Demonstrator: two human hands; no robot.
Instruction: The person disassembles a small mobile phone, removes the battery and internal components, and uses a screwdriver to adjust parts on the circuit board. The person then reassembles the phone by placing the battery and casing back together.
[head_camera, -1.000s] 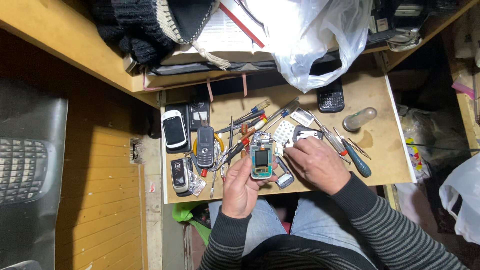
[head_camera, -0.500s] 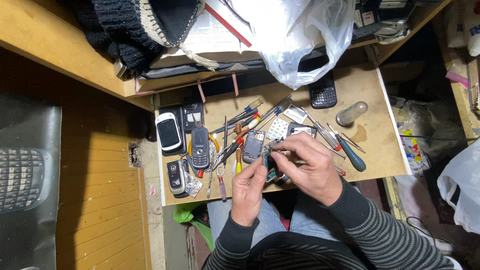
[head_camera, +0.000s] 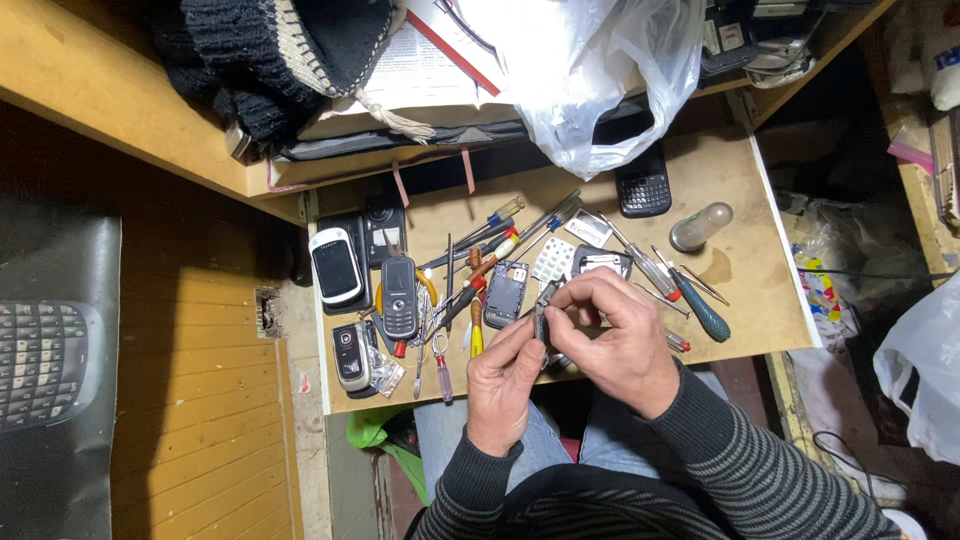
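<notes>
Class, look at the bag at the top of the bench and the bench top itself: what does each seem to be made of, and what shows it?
Bag: thin plastic film, translucent white, glossy creases. Bench top: probably wood board, matt tan, with a pale edge strip.

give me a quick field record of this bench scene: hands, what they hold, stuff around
left hand: grips a small dark phone part from below
right hand: pinches the same part from the right
work surface: wooden board
left of hands: white phone, grey phone, silver flip phone
centre: opened phone body, screwdrivers
right: teal-handled tool
back: black keypad phone, plastic bag
</notes>
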